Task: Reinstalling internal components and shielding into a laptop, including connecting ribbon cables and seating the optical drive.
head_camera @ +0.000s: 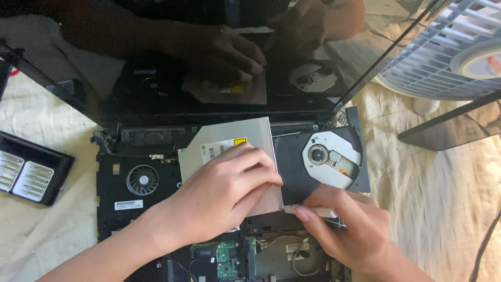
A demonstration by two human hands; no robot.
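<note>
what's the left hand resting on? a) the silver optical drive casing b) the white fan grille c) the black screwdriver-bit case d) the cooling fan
a: the left hand lies flat on the silver drive casing, whose tray is slid open to the right; the cooling fan sits uncovered further left.

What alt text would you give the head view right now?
Two bare hands work on an optical drive lying on an opened laptop: the left hand presses its metal case, the right hand pinches the front edge of its open tray.
</note>
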